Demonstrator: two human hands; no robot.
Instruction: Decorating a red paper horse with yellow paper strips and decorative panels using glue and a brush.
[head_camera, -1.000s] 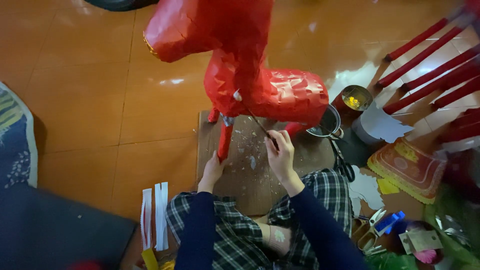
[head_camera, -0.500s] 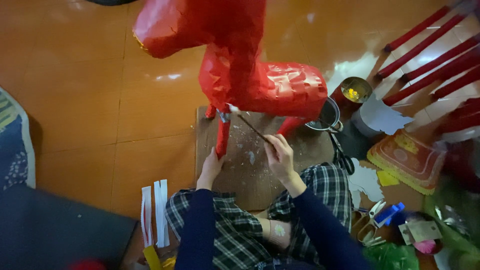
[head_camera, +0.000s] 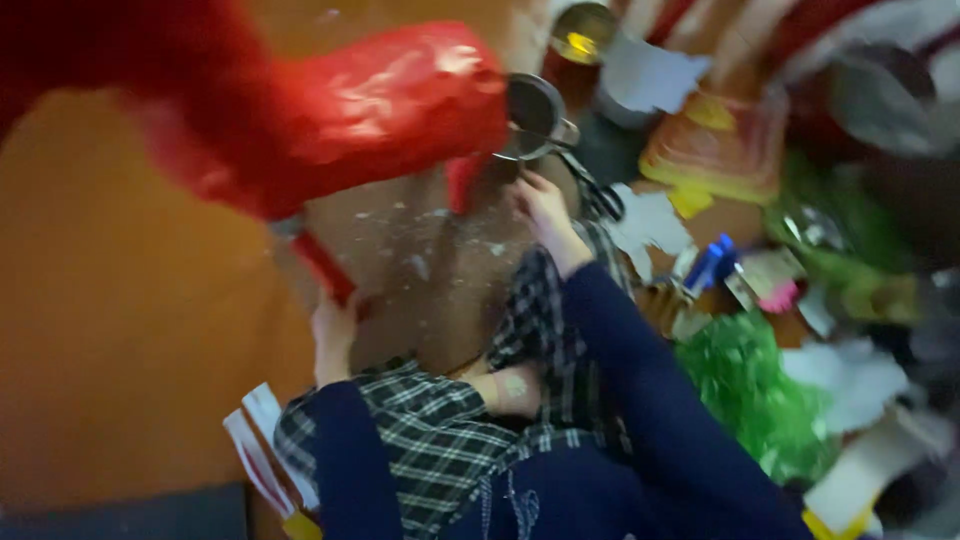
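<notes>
Glossy red paper-covered animal figure (head_camera: 330, 120) stands over the brown cardboard sheet (head_camera: 420, 270); left hand (head_camera: 335, 335) grip closed round its front leg, right hand (head_camera: 540, 200) beside its rear leg, grip state unclear from blur.

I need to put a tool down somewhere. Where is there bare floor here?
Bare orange floor lies left of the red papier-mache figure and left hand. Right of the right hand it is crowded: paper scraps, green fringe, metal pot.

Motion blur smears the red paper figure (head_camera: 330, 120), its head cut off.
</notes>
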